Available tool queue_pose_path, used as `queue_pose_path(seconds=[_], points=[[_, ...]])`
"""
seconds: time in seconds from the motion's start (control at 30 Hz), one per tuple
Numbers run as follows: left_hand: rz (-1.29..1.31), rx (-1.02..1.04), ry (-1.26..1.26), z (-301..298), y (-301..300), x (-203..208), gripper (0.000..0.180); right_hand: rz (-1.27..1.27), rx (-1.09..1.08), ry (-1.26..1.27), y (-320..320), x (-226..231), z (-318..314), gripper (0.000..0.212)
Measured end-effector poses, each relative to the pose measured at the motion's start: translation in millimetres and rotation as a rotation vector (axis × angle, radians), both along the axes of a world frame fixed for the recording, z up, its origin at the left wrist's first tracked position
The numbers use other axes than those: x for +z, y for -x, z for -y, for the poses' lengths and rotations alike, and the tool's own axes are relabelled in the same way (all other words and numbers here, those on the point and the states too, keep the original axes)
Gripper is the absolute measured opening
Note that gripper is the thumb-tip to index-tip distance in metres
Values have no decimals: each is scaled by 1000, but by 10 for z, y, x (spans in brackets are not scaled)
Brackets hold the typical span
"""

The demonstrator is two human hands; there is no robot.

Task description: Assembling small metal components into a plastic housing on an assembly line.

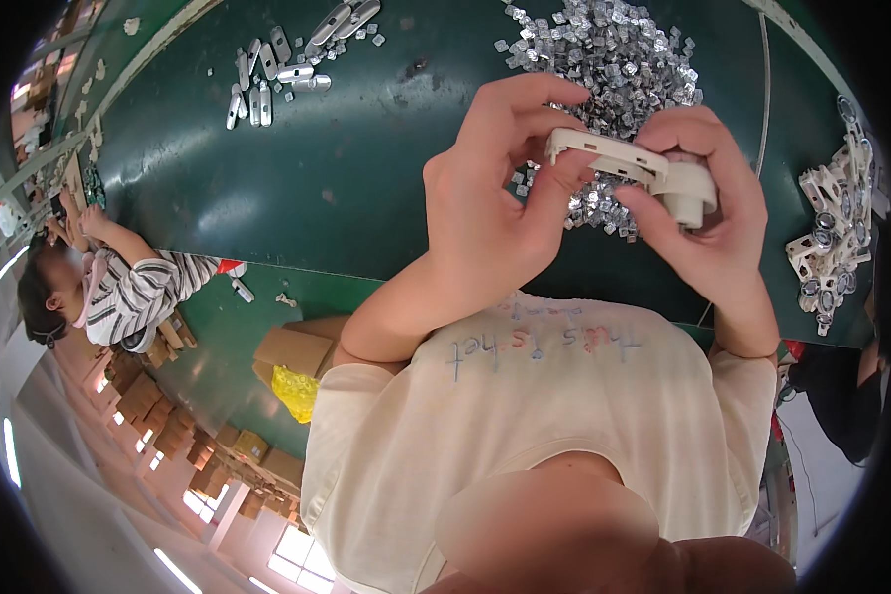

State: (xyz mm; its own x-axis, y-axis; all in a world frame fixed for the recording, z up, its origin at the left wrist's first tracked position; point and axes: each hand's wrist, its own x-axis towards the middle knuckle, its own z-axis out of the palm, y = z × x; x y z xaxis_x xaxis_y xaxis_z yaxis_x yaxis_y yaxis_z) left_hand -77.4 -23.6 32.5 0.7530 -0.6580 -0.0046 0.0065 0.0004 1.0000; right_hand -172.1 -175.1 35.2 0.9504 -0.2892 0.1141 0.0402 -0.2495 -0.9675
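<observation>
Between my two hands, above the table, is a slim white plastic housing (614, 150) with small slots along its edge. A thick round knob-like end (685, 193) sticks out at its right. My left hand (495, 198) pinches the housing's left end between thumb and fingers. Around the round end curl the fingers of my right hand (723, 223), with the thumb pressed from below. Both hands are closed on this one piece. Behind and beneath it lies a heap of small shiny square metal pieces (629, 54), partly covered by my hands.
On the dark green table (366, 168), several elongated silver metal covers (267, 74) lie at the far left. White plastic parts with round shiny pieces (832, 233) are piled at the right edge. A person in stripes (139, 292) works further left. A cardboard box (292, 351) stands below the table edge.
</observation>
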Motion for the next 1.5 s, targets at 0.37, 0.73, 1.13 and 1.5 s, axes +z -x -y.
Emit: queue_pose_path(seconds=[0.37, 0.73, 1.13, 1.5], points=[[519, 222, 80, -57, -229, -347, 16, 298, 37, 527, -370, -98, -54, 30], [1079, 46, -705, -614, -1453, -947, 44, -321, -367, 700, -2558, -884, 2227, 60], [502, 204, -421, -755, -569, -608, 23, -15, 325, 550, -1635, -416, 479, 12], [686, 239, -771, -598, -741, -605, 13, -142, 382, 845, -1171, -609, -6, 12]])
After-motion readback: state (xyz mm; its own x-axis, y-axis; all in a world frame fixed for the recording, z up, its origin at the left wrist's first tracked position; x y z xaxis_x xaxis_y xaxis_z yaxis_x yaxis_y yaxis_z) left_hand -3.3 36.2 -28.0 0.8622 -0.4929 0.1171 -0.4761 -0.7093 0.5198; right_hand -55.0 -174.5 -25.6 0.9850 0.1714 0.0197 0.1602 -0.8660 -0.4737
